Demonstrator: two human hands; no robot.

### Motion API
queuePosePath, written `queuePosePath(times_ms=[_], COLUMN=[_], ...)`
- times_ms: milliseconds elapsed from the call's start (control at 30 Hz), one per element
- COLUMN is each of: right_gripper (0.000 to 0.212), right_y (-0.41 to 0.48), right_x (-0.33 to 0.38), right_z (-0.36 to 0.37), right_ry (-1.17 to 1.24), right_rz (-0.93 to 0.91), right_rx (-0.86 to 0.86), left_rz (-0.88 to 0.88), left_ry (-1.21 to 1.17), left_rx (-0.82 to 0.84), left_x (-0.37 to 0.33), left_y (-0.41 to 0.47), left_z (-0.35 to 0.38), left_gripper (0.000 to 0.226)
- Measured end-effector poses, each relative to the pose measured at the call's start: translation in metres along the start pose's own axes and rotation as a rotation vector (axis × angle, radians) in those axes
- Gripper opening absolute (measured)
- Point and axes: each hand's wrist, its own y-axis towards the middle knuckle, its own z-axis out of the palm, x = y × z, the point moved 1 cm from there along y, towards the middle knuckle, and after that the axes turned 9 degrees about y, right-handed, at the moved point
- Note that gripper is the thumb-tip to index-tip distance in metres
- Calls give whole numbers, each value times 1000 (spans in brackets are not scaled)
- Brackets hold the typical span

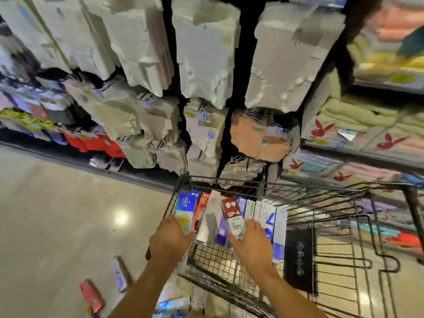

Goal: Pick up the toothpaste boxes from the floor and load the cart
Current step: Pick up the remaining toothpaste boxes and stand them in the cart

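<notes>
Red-and-white toothpaste box (232, 218) is pinched in the right hand (250, 245) over the wire cart (344, 255); the left hand (169, 237) grips a blue-white box (185, 213) alongside. A red box (91, 294) lies on the floor (57, 214).

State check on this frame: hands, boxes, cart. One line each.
left hand: grips blue-white box
right hand: grips red SP-4 box
blue-white box: held, at the cart's left end
red SP-4 box: held, on top of other boxes
silver box: tilted, between the two hands
cart: partly loaded
red floor box: lying on floor, not picked up
white-blue floor box: lying on floor
</notes>
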Motion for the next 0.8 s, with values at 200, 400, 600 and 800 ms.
queuePosePath(times_ms=[200, 400, 600, 800], right_gripper=[58, 59, 64, 66], right_y=[67, 121, 141, 155], right_x=[-23, -45, -58, -56], right_z=[74, 158, 208, 222], right_ry=[86, 87, 88, 85], right_rz=[222, 349, 349, 363], right_rx=[-86, -153, -255, -363], left_rz=[101, 56, 51, 70], left_ry=[86, 127, 133, 149], left_rx=[42, 36, 32, 40], left_x=[-13, -9, -4, -5], left_y=[104, 180, 219, 236], left_z=[66, 147, 186, 201], left_gripper=[60, 51, 47, 50])
